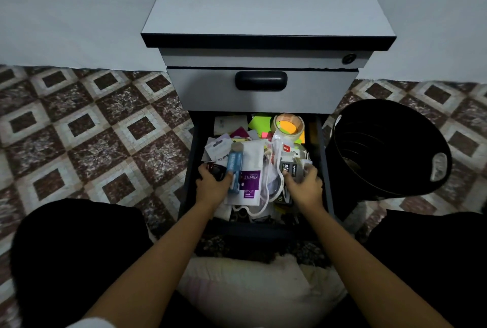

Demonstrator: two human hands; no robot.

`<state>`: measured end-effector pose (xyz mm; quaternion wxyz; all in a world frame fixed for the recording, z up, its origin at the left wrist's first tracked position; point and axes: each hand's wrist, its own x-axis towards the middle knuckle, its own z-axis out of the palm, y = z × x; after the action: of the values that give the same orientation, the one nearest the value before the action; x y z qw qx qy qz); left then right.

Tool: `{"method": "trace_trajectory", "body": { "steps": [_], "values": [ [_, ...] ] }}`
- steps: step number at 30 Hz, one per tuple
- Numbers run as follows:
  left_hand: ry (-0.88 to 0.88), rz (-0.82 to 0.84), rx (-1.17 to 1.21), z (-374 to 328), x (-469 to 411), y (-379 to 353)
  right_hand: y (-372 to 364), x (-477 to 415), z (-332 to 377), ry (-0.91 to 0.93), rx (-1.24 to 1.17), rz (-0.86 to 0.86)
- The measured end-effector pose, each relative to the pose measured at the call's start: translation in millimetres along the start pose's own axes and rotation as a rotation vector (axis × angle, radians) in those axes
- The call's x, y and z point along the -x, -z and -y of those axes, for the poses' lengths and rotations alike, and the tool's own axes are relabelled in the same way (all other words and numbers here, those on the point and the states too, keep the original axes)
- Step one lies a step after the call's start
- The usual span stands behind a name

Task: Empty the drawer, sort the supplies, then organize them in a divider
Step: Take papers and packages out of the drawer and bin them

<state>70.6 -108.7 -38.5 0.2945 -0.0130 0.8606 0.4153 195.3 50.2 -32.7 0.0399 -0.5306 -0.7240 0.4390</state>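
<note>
**Both hands deep in the drawer, each on its own piece**

The drawer [190, 169] stands pulled out straight ahead of the person, heaped with supplies; nothing looks lifted clear yet, so the emptying seems barely begun. The left hand [212, 186] sits at the near-left of the heap, its fingers [204, 171] clenched over a dark packet [217, 171], the thumb against a blue pack [234, 167] just beside it; that pack's long axis runs away from the person, front to back. The right hand [304, 182] is at the near-right, grasping a grey box [289, 168] of what reads like staples. Between the hands lies a white pouch [250, 177] with a purple label, equally near to both; a tape roll [288, 125] sits at the back right, nearer the right hand. A black bin [390, 148] stands to the right of the drawer.
</note>
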Motion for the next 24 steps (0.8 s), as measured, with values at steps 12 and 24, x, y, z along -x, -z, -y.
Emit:
{"method": "trace_trajectory", "body": {
  "steps": [12, 24],
  "values": [
    [0.152, 0.036, 0.015, -5.6, -10.9, 7.7, 2.0, -7.3, 0.0, -0.041, 0.039, 0.059],
    [0.148, 0.063, 0.292, -10.3, -11.3, -3.1, -21.9, -36.8, -25.8, -0.240, -0.658, 0.206]
  ]
}}
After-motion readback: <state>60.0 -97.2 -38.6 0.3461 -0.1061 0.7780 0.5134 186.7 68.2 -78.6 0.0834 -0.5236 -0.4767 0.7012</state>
